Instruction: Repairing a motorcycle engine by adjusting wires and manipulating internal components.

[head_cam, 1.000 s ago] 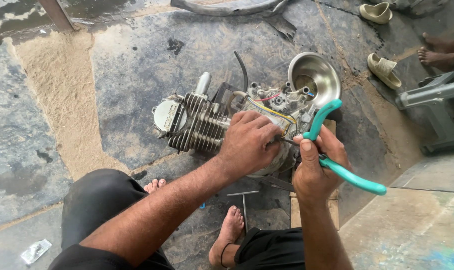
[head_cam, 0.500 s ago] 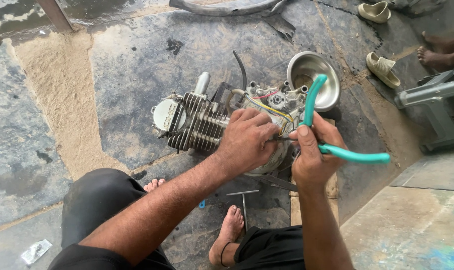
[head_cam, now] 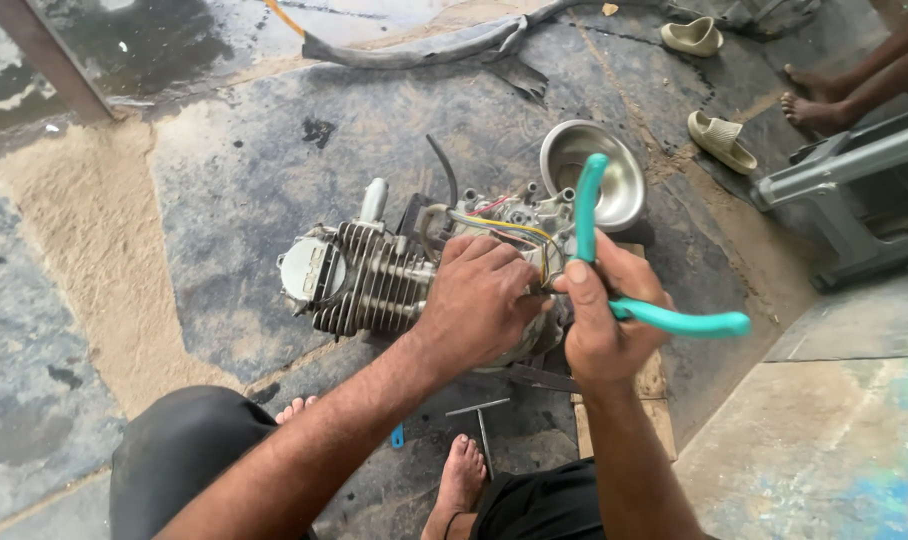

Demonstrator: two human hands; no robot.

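A small motorcycle engine with cooling fins lies on its side on the stone floor. My left hand rests on top of its crankcase, fingers curled over the casing beside coloured wires. My right hand grips pliers with teal handles; the handles are spread wide, one pointing up, one to the right. The plier jaws are hidden behind my hands at the engine's side.
A steel bowl sits just behind the engine. A T-handle tool lies by my bare foot. Sandals and another person's bare feet are at the upper right, beside a grey metal frame. A rubber strip lies at the back.
The plier handles have spread further apart, the upper one swinging upright and the lower one levelling out. My left hand stays on the engine.
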